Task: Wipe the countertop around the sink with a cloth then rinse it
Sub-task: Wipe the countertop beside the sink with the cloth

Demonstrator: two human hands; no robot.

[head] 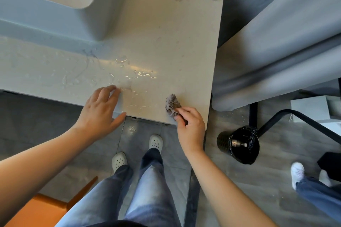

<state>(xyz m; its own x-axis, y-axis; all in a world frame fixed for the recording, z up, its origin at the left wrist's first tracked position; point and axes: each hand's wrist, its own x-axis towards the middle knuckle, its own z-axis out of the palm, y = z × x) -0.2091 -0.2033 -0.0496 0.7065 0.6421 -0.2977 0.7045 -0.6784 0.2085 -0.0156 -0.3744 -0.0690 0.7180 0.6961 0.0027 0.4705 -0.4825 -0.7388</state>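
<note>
A pale stone countertop (166, 42) runs below a raised white sink basin (60, 5) at the upper left. Streaks and beads of water (129, 75) lie across the counter's middle. A crumpled grey cloth (172, 104) sits on the counter near its front right corner. My right hand (190, 125) pinches the cloth's near end with fingertips and thumb. My left hand (101, 110) rests with straight, spread fingers on the counter's front edge, left of the cloth, holding nothing.
A black bin (238, 145) with a liner stands on the grey tile floor to the right. Grey curtains (286, 46) hang beyond the counter's right end. Another person's legs (313, 186) are at the lower right. An orange chair (42, 208) is at the lower left.
</note>
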